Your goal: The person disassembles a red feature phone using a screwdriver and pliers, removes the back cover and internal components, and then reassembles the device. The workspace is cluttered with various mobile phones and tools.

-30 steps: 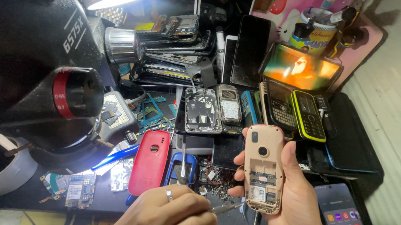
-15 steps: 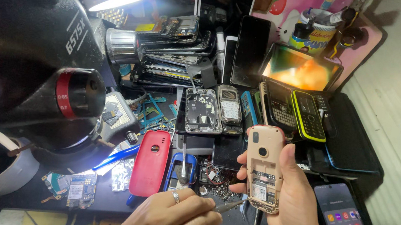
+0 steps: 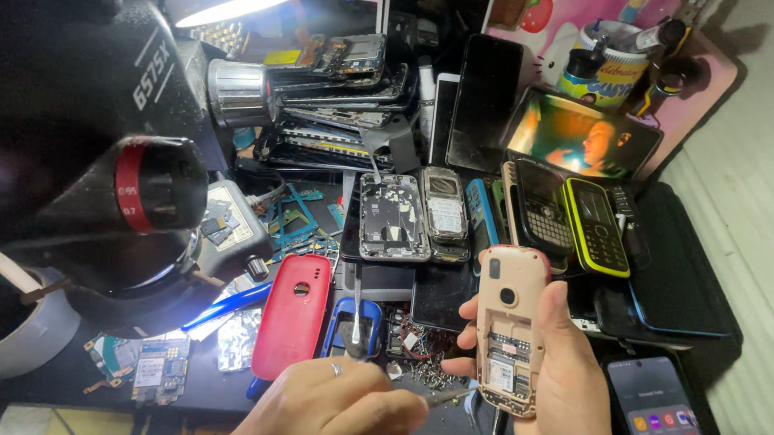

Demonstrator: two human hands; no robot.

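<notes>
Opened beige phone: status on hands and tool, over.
Right hand grips opened beige phone, back off, upright. Left hand grips thin metal tool, tip near phone's lower edge. Red phone lies clear, left.

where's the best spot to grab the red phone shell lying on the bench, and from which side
Probably by its two long edges near the middle, coming straight down from above. The red phone shell lies flat and lengthwise, with a blue phone frame close on its right and a blue pen-like tool to its left, so a side approach looks crowded. The left hand, holding a thin tool, is nearest.
</notes>
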